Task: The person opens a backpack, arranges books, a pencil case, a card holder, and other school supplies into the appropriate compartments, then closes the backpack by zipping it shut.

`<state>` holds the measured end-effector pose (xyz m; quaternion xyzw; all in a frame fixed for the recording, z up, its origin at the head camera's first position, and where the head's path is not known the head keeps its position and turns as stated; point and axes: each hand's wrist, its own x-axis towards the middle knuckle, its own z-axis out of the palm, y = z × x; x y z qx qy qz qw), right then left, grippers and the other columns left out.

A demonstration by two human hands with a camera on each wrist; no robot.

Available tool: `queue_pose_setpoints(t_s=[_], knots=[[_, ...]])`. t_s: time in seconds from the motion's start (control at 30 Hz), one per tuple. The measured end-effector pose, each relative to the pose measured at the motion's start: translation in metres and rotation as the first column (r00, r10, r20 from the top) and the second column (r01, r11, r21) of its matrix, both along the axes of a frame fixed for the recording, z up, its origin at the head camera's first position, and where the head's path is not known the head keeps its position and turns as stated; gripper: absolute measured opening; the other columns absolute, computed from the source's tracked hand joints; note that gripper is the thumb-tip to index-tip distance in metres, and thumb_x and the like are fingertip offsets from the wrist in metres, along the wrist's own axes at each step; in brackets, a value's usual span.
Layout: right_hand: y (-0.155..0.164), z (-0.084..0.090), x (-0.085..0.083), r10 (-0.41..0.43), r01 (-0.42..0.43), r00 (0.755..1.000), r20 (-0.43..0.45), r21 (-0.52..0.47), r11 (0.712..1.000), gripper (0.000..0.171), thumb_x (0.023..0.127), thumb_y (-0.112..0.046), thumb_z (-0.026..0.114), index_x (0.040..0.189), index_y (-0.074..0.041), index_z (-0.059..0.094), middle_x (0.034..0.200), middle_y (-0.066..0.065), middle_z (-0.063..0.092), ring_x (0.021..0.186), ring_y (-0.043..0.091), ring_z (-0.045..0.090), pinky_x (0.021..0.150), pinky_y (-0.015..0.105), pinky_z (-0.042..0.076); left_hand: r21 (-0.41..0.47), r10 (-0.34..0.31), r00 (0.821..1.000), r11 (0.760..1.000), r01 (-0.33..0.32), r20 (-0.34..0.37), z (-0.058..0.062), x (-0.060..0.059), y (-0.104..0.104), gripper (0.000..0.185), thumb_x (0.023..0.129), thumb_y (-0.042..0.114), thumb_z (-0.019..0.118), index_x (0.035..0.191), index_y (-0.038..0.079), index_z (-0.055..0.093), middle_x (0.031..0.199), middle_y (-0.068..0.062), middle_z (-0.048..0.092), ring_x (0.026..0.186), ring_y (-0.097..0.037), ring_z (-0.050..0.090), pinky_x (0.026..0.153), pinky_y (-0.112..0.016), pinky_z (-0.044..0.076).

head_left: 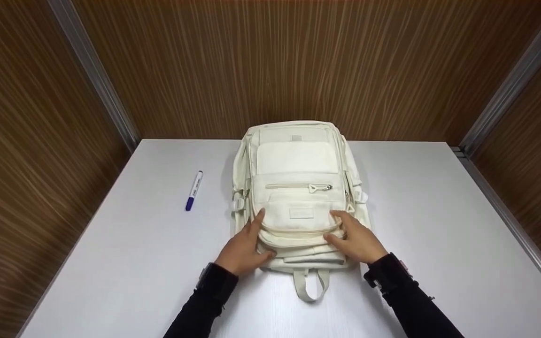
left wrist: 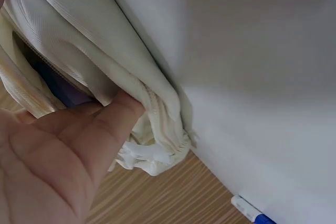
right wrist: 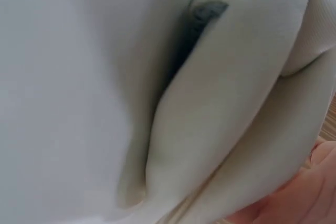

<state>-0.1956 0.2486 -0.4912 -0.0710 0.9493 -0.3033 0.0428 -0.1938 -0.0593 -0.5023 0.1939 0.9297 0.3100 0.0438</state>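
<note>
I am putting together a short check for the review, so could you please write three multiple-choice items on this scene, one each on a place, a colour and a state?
1. Where does the marker lie?
A. On the table, on the left hand's side of the backpack
B. On top of the backpack
C. In the right hand

2. What colour is the backpack?
A. Black
B. Cream white
C. Red

3. How do the hands stand?
A. Both raised off the bag
B. Only the left hand touches it
C. Both rest on the backpack's near end

Key: 1 A, the marker lies apart on the grey tabletop; 2 B, the fabric is pale cream throughout; 3 C, the fingers of both hands lie on the front pocket.
</note>
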Motion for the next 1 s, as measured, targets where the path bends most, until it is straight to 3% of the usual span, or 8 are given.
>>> queue_pose_setpoints(t_s=[0.13, 0.27, 0.4, 0.57, 0.8, 1.0], knots=[[0.006, 0.003, -0.006, 0.025, -0.025, 0.999, 0.033, 0.012, 1.0, 0.068, 0.088, -0.047, 0.066, 0.146, -0.022, 0.039, 0.091, 0.006, 0.063, 0.074, 0.015, 0.059, 0.071, 0.038, 0.05, -0.029, 0.012, 0.998, 0.999, -0.013, -0.057, -0.001, 0.008, 0.008, 0.107, 0.082, 0.046, 0.071, 0.159, 0.016, 0.003, 0.149, -0.035, 0.035, 0.126, -0.046, 0.051, 0.102, -0.053, 0.046], [0.012, 0.004, -0.011, 0.055, -0.056, 0.998, 0.032, 0.024, 0.998, 0.065, 0.088, -0.042, 0.066, 0.145, -0.022, 0.04, 0.086, 0.005, 0.064, 0.073, 0.016, 0.058, 0.07, 0.037, 0.048, -0.055, 0.035, 0.996, 0.998, -0.04, -0.085, -0.004, 0.017, 0.018, 0.109, 0.083, 0.051, 0.069, 0.158, 0.013, 0.001, 0.144, -0.04, 0.037, 0.12, -0.049, 0.053, 0.093, -0.054, 0.051], [0.018, 0.004, -0.017, 0.075, -0.076, 0.997, 0.018, 0.044, 0.996, 0.062, 0.089, -0.036, 0.065, 0.144, -0.02, 0.042, 0.107, 0.015, 0.069, 0.087, 0.024, 0.064, 0.079, 0.048, 0.052, -0.129, 0.068, 0.986, 0.988, -0.088, -0.151, -0.007, 0.026, 0.03, 0.11, 0.083, 0.061, 0.064, 0.158, 0.009, 0.003, 0.137, -0.041, 0.044, 0.106, -0.047, 0.061, 0.076, -0.048, 0.056], [0.023, 0.005, -0.023, 0.068, -0.069, 0.998, 0.011, 0.063, 0.996, 0.06, 0.089, -0.03, 0.062, 0.145, -0.02, 0.045, 0.139, 0.018, 0.057, 0.112, 0.035, 0.061, 0.095, 0.057, 0.047, -0.207, 0.109, 0.961, 0.964, -0.164, -0.255, -0.008, 0.033, 0.047, 0.112, 0.082, 0.067, 0.062, 0.156, 0.001, 0.01, 0.133, -0.045, 0.045, 0.091, -0.044, 0.066, 0.06, -0.041, 0.056], [0.03, 0.007, -0.031, 0.052, -0.05, 0.998, -0.021, 0.084, 0.995, 0.058, 0.087, -0.022, 0.058, 0.144, -0.018, 0.047, 0.144, 0.014, 0.053, 0.121, 0.04, 0.057, 0.1, 0.057, 0.044, -0.233, 0.138, 0.93, 0.946, -0.226, -0.341, -0.011, 0.038, 0.067, 0.114, 0.079, 0.071, 0.061, 0.154, -0.004, 0.017, 0.125, -0.045, 0.052, 0.08, -0.037, 0.068, 0.06, -0.04, 0.055], [0.028, 0.013, -0.027, 0.036, -0.029, 0.997, -0.072, 0.095, 0.995, 0.056, 0.089, -0.019, 0.057, 0.144, -0.013, 0.049, 0.146, 0.02, 0.049, 0.133, 0.043, 0.047, 0.107, 0.059, 0.038, -0.201, 0.116, 0.942, 0.962, -0.185, -0.314, -0.004, 0.035, 0.061, 0.107, 0.083, 0.072, 0.055, 0.155, 0.002, 0.02, 0.122, -0.039, 0.058, 0.072, -0.033, 0.067, 0.053, -0.035, 0.051]])
